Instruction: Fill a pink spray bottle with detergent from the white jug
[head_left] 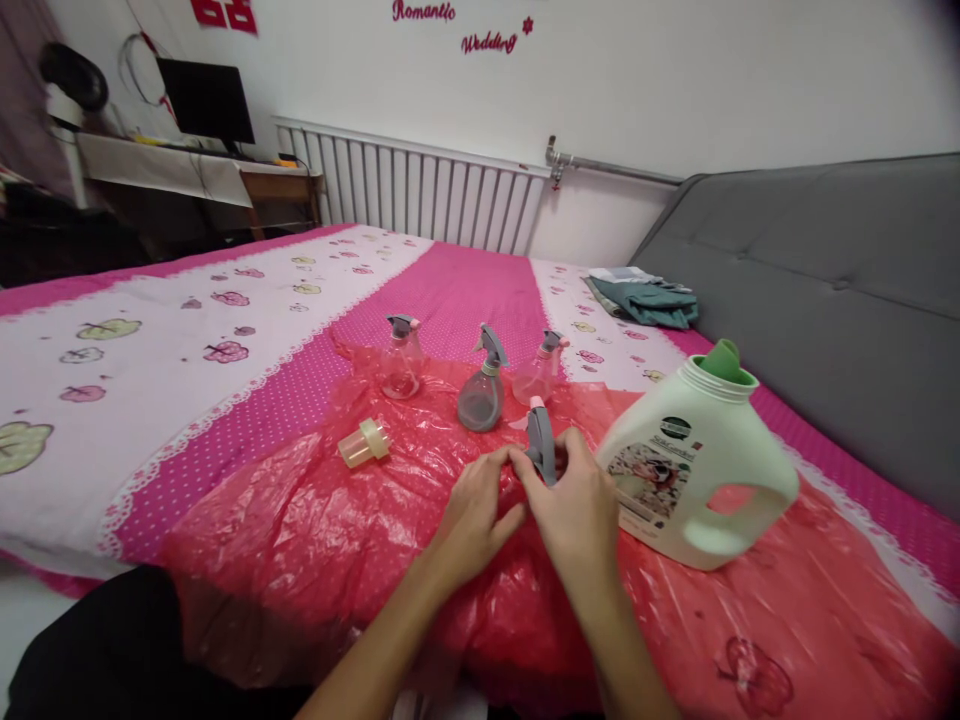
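Observation:
My right hand (583,495) is closed around a grey spray head (541,440) with a pink nozzle, held upright. At its left side, the fingers of my left hand (476,510) pinch the same spray head. Whatever lies beneath the head is hidden by my hands. Just beyond stand three spray bottles: a clear one with a pink-tipped grey head (403,370), a grey-tinted one (481,402), and another clear one (534,378). To the right of my right hand is a large pale green detergent jug (694,465), with a green cap (721,360) set in its mouth.
A yellowish measuring cup (364,444) lies on its side on the red plastic sheet (300,520), which covers part of the bed (480,280). Folded clothes (645,300) rest near the grey headboard (825,270). A radiator (420,180) runs along the wall.

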